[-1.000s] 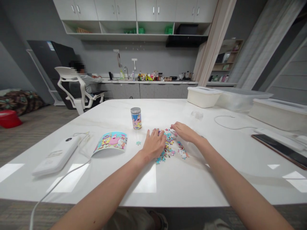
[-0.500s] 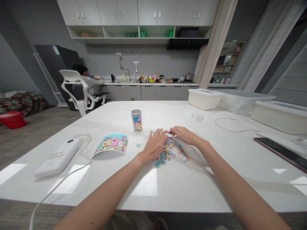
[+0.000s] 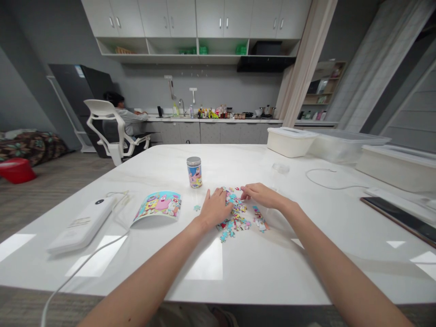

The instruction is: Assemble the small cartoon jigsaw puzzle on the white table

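Note:
A pile of small colourful jigsaw puzzle pieces (image 3: 235, 223) lies on the white table between my hands. My left hand (image 3: 215, 208) rests over the pile's left side, fingers apart and palm down, covering some pieces. At the upper right edge of the pile, my right hand (image 3: 260, 194) has its fingers bent together and tips down among the pieces; anything between them is hidden. Just right of the pile sits a joined strip of puzzle pieces (image 3: 260, 219). One loose puzzle piece (image 3: 196, 207) lies left of my left hand.
A cartoon-printed tin (image 3: 194, 172) with a metal lid stands behind the pile. Left are a curved picture sheet (image 3: 158, 205) and a white power bank (image 3: 81, 225) with a cable. Lidded boxes (image 3: 289, 141), a clear round lid (image 3: 280, 168) and a phone (image 3: 400, 218) are right. Someone sits beyond.
My left hand has drawn back to the left and a little toward me, uncovering more of the pile. My right hand has shifted only slightly, with its fingertips lower.

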### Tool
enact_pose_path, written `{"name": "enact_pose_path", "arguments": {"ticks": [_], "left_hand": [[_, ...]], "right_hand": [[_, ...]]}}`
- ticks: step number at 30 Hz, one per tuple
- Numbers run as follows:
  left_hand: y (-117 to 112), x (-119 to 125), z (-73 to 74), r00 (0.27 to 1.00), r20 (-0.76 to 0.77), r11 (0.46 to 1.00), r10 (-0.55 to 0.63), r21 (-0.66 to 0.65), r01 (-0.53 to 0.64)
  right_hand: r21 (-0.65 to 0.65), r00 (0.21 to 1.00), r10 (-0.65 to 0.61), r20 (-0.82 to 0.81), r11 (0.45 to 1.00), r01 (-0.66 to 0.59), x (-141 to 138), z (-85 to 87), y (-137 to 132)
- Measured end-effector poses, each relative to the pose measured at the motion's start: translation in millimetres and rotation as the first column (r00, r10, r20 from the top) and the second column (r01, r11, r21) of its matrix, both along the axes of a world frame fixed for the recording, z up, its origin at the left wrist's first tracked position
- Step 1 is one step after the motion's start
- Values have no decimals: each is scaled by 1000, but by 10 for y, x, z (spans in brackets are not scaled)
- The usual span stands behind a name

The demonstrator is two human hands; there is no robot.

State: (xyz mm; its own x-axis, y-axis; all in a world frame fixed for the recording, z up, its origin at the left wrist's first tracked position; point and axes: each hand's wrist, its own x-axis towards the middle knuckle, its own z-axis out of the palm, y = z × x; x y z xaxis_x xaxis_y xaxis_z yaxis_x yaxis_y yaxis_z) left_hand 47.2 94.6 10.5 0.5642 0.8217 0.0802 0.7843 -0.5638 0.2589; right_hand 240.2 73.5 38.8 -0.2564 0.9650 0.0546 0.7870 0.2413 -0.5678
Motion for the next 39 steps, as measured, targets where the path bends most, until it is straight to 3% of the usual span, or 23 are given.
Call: {"name": "enact_pose_path", "arguments": {"ticks": [7,13,17,23,39], "left_hand": [[-14,-17,17,996,87,997,-9,75,3],[-34,-9,28,996,93,997,-14,73,7],[-15,-10,11,996,89,998,-19,65,13],[17,-21,5,997,76,997,-19,77,13],[-80,4,18,997,72,997,-10,77,5]], "right_hand": [[78,980,139,141,985,-151,-78,14,-27],[18,982,88,167,996,-92,-42,73,-55],[4,975,135,179,990,-138,-88,104,-82],[43,973,139,183,988,-149,-57,48,-65],[-55,982,125,139,991,-119,-52,-1,-59]]}}
